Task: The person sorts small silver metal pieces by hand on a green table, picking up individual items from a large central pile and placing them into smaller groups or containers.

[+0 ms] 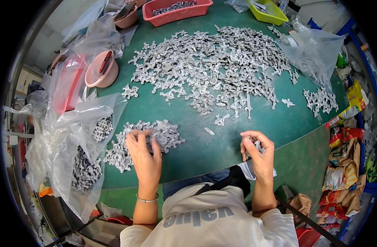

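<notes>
Head view: the right hand (262,156) curls around small metal pieces (258,146), presumably to stop them spilling; the left hand (145,155), fingers apart, is over the near pile (168,133) on the desk (209,150), seemingly placed within easy reach.

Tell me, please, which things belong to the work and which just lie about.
Probably the work:
left hand, at the small heap of metal parts
right hand, holding metal parts
large heap
green table

Seemingly lying about:
brown paper bag
yellow packet

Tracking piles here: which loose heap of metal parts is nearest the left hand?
The near-left heap, with the left hand over it; the large far heap and right-side heap lie farther away.
</notes>
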Available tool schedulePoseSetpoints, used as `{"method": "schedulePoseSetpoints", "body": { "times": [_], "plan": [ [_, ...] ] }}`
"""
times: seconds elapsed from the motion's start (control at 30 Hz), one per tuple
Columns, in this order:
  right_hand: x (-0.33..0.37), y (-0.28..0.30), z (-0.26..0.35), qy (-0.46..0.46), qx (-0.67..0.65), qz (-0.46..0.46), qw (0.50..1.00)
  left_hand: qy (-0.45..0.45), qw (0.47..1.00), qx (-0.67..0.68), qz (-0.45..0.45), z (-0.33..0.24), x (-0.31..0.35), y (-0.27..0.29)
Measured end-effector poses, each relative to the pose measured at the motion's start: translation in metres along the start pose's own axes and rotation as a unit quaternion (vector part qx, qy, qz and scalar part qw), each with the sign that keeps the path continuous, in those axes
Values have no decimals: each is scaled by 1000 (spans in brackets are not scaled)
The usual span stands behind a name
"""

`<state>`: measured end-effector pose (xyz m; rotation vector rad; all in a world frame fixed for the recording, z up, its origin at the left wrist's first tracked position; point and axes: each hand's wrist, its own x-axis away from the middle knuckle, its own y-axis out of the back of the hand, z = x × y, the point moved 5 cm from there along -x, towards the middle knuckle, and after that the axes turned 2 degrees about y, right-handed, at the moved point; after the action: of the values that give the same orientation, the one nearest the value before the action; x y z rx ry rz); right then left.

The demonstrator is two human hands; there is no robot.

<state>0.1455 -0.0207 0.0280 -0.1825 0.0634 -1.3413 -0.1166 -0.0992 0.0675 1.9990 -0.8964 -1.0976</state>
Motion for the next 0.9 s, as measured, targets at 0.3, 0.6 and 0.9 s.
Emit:
{"method": "schedulePoseSetpoints", "body": {
  "times": [0.3, 0.6, 0.9],
  "plan": [
    [1, -5, -4, -7, 13, -6, 1000, -124, 972, 96, 173, -90, 1, -87],
    [2, 2, -9, -17, 12, -15, 1000, -64, 937, 253, 231, -87, -2, -108],
    [8, -15, 5, 40, -52, 16, 998, 227, 529, 668, 471, -85, 25, -79]
  ]
}}
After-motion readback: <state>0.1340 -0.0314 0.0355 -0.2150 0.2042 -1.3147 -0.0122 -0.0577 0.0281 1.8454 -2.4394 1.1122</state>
